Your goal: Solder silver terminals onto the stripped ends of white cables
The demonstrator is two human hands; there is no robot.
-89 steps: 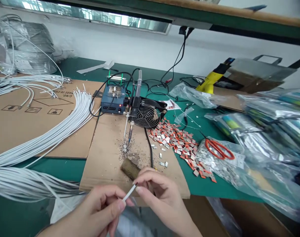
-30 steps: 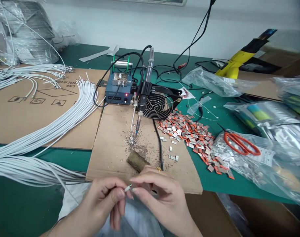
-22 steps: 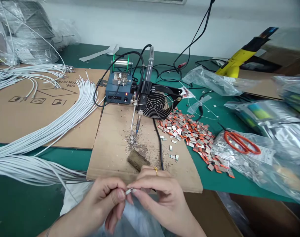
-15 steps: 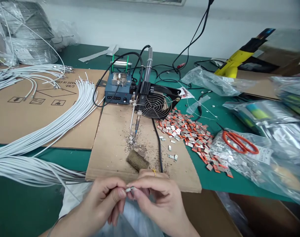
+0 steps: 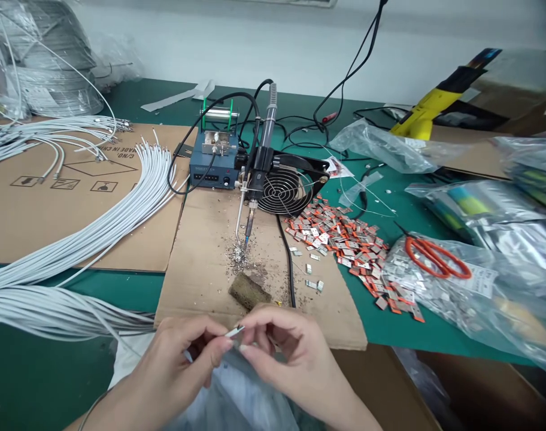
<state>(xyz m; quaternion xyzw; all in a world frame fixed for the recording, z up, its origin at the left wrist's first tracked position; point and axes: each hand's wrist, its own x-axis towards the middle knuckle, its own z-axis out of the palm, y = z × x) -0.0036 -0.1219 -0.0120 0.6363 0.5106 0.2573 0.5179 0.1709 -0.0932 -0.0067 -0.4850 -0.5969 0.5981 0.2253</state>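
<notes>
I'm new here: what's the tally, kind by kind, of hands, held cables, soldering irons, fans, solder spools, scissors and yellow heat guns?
Left hand and right hand: 2
Held white cable: 1
Soldering iron: 1
Fan: 1
Solder spool: 1
Orange-handled scissors: 1
Yellow heat gun: 1
Total: 8

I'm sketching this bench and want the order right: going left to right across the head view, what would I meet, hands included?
Plastic-wrapped cable coil → left hand → white cable end → right hand → orange-handled scissors.
</notes>
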